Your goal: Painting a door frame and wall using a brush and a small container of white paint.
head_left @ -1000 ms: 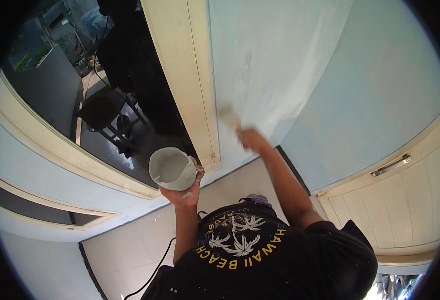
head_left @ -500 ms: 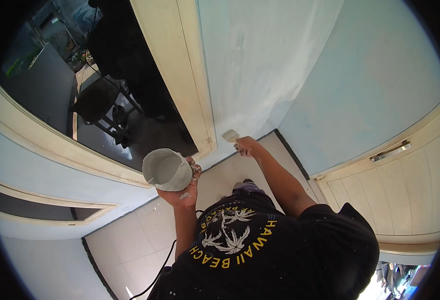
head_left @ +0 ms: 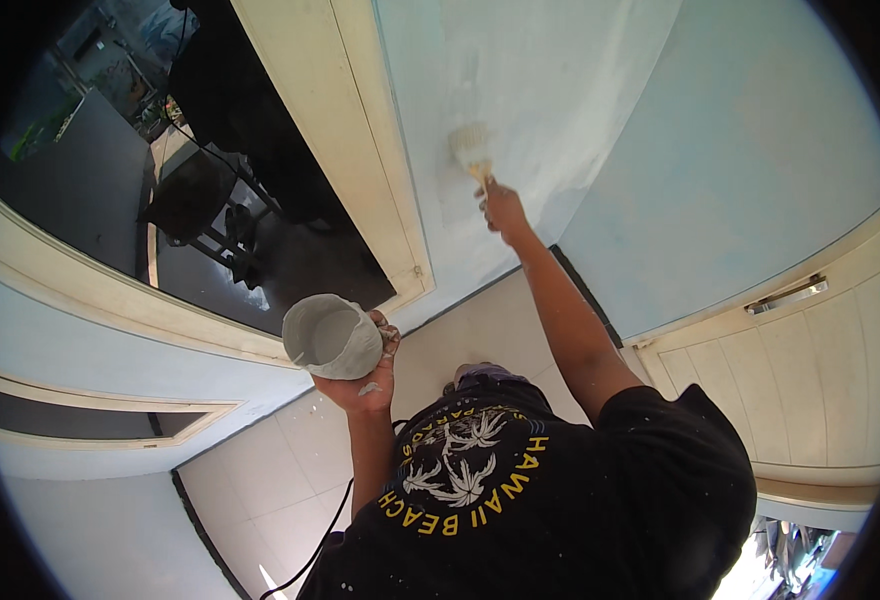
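Across the pale wall (head_left: 540, 90), long, even, overlapping strokes would likely serve best; open room runs rightward to the adjoining wall (head_left: 740, 150), while the cream frame (head_left: 350, 130) at left calls for care. Near that frame, the left hand (head_left: 365, 390) cups the grey pot (head_left: 358, 350) from below; the right hand (head_left: 503, 210) grips the brush (head_left: 475, 155), whose contact with the wall is blurred.

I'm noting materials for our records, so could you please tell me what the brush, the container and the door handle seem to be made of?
Brush: pale bristles, natural or synthetic unclear through the blur; its yellowish handle could be wood.
Container: perhaps plastic, but a matt, uneven grey coating hides the base material.
Door handle: probably polished metal, judging by its bright, silvery glints.
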Demonstrator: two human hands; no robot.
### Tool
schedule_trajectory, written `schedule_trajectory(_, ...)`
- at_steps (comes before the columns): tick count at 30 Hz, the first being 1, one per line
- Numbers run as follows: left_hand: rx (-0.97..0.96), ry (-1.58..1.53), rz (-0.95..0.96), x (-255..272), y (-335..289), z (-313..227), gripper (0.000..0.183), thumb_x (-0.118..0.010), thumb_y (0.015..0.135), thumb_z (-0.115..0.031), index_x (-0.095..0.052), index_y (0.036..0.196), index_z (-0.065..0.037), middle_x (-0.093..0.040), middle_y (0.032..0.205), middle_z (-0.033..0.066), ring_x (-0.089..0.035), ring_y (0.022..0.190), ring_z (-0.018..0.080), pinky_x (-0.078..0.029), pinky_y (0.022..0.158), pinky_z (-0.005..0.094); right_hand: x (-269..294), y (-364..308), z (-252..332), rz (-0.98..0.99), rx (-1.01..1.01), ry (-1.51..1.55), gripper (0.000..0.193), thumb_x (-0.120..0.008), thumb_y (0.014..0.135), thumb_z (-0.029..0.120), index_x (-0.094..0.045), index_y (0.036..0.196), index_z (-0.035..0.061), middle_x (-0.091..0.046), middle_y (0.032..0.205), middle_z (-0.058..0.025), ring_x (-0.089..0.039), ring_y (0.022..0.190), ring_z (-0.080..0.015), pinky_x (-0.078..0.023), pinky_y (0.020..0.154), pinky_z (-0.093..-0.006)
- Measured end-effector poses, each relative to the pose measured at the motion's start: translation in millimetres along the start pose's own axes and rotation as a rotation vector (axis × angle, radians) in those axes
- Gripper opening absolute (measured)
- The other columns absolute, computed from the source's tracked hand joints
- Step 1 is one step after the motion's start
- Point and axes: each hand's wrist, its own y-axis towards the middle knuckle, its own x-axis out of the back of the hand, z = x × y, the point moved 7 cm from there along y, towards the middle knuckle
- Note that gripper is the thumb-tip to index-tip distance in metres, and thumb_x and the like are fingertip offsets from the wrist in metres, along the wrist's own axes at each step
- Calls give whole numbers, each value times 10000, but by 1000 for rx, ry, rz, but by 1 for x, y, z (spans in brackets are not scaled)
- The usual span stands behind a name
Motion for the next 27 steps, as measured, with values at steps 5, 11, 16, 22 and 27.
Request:
schedule_trajectory(5,22,-12,-6,-22,0,7,679,-438,895,-606,-522,1284,-56,-565,1136,232,-558,936,356,-459,736,426,24,1,3,98,-244,-86,455,-475,1008,408,-615,895,-10,-501,650,-33,-367,443,-105,-254,374,-256)
schedule_trajectory(11,75,10,40,-30,6,22,691,-430,895,-618,-506,1300,-63,-563,1128,246,-551,915,345,-453,738,418,18,-73,251,95,394,62,353,-499,1008,351,-635,1006,25,-503,685,-1,-374,530,-65,-301,471,-218)
schedule_trajectory(16,81,-11,6,-42,7,50,683,-426,902,-614,-498,1318,-77,-578,1135,213,-555,988,359,-474,800,450,1,-81,317,180,613,173,377,-516,1007,350,-621,923,-1,-531,687,-20,-382,506,-69,-294,444,-235)
schedule_trajectory(22,28,11,8,-56,0,80,700,-503,877,-543,-486,1292,21,-556,1135,231,-540,951,335,-454,821,428,29,-1,-33,174,-137,-90,362,-538,991,351,-567,753,80,-491,621,-1,-401,453,-133,-334,401,-311)
schedule_trajectory(27,-57,38,83,-88,20,108,701,-463,883,-571,-505,1272,10,-563,1102,245,-545,940,342,-449,784,429,70,-6,-145,243,-531,-159,322,-599,915,307,-584,733,42,-505,558,-23,-407,409,-128,-299,361,-314)
